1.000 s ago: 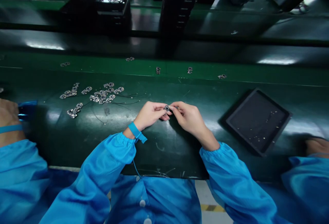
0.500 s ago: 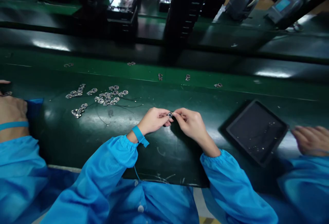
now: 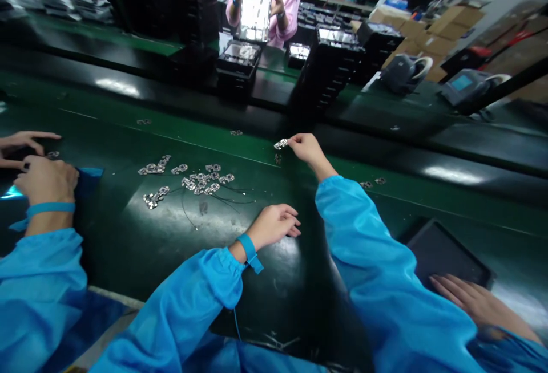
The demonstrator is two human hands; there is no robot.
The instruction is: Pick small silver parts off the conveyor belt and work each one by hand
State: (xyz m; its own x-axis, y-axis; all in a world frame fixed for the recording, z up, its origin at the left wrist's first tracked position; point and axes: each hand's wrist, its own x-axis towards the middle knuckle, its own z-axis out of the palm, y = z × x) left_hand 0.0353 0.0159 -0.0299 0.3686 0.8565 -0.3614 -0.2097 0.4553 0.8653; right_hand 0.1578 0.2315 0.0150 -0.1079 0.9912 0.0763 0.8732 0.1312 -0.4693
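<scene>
My right hand (image 3: 309,148) reaches over the green strip, its thumb and fingers pinching a small circuit board (image 3: 281,144) by one end. Just beneath that board lies another small board (image 3: 278,159). Nearer to me, my left hand (image 3: 274,226) hovers low over the dark green bench (image 3: 291,282), fingers loosely bent and apart, holding nothing. A blue strap circles that wrist. To its left, a pile of small circuit boards (image 3: 200,181) with thin black wires is spread on the bench.
A co-worker's hands (image 3: 47,182) are at the far left. Another person's hand (image 3: 475,299) rests at a dark tray (image 3: 445,253) on the right. Single boards (image 3: 236,133) lie along the strip. Across the bench, a person in pink holds a panel near black tray stacks (image 3: 329,71).
My right hand has moved forward and away from my left, carrying the circuit board. My left hand has let go of it. The neighbour's hand has come over the dark tray; my view has tilted up.
</scene>
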